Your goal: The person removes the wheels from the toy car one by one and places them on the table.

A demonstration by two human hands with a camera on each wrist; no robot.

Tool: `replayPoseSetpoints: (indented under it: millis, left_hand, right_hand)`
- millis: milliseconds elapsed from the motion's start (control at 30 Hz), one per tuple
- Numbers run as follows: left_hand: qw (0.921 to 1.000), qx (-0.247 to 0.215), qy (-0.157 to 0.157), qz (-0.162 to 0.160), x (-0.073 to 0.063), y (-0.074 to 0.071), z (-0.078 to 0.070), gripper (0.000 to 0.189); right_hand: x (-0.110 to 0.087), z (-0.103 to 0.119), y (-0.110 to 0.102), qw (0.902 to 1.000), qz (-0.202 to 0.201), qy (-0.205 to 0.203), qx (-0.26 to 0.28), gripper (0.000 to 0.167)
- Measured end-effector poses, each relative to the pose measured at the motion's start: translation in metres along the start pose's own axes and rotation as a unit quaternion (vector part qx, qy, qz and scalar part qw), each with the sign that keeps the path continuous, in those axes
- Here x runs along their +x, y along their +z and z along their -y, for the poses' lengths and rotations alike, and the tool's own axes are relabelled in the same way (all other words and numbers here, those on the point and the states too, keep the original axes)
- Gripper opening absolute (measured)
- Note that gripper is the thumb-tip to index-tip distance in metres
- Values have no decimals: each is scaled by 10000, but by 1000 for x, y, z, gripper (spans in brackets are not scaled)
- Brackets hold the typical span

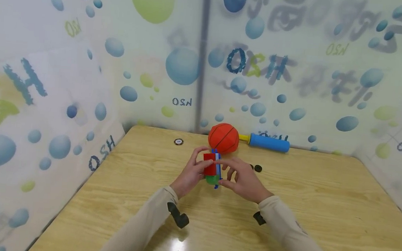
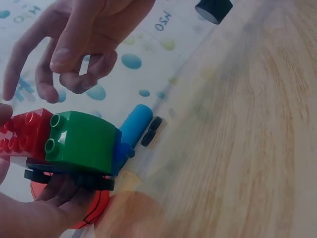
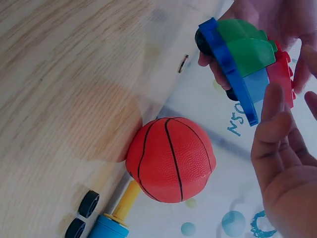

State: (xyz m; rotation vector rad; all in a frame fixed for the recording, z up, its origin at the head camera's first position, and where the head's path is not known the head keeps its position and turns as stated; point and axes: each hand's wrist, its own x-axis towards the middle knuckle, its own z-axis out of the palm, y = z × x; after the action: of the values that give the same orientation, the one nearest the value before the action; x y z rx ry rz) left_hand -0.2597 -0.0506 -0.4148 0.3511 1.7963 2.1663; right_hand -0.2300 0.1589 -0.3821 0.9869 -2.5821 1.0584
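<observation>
My left hand [image 1: 191,175] holds a toy car built of blocks, its fingers under the base and around the side. The car has a blue base [image 3: 233,69] with black wheels [image 2: 99,183], a green curved block [image 2: 84,141], a light blue block [image 3: 256,85] and a red studded block [image 1: 210,165]. Raised off the table, the car is tilted in both wrist views. My right hand [image 1: 246,180] hovers close at the car's right side, fingers loosely bent and spread. A gap shows between its fingertips and the blocks in the left wrist view.
Behind the car, a red ball [image 1: 223,137] with black lines lies by the wall. A blue pump [image 1: 269,142] with a yellow end lies beside it. Two loose black wheels [image 1: 258,168] rest right of my hands, and a round chip [image 1: 178,142] lies back left. Printed curtains [image 1: 146,110] border the table.
</observation>
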Motion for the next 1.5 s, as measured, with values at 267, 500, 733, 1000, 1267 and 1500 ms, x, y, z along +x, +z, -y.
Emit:
replayPoseSetpoints:
  millis: [267, 500, 733, 1000, 1267, 1500]
  left_hand:
    - [9986, 486, 55, -194, 2, 2, 2, 58]
    - [9948, 924, 180, -399, 1, 6, 3, 55]
    - [9755, 1867, 238, -1136, 0, 17, 2, 54]
    - [9692, 2298, 269, -845, -3, 18, 2, 70]
    - [9696, 2375, 425, -417, -10, 22, -6, 49]
    - [9549, 2681, 1038, -738, -9, 25, -9, 32]
  right_hand:
    - [5, 3, 5, 9999, -136, -33, -19, 58]
    - [3, 4, 12, 9999, -45, 66, -115, 63]
    - [5, 6, 19, 9979, 18, 175, -617, 68]
    - [7, -2, 16, 9973, 380, 631, 11, 67]
    - [1, -20, 15, 9940, -36, 855, 678, 48]
    - [2, -18, 20, 9866, -237, 1062, 1216, 44]
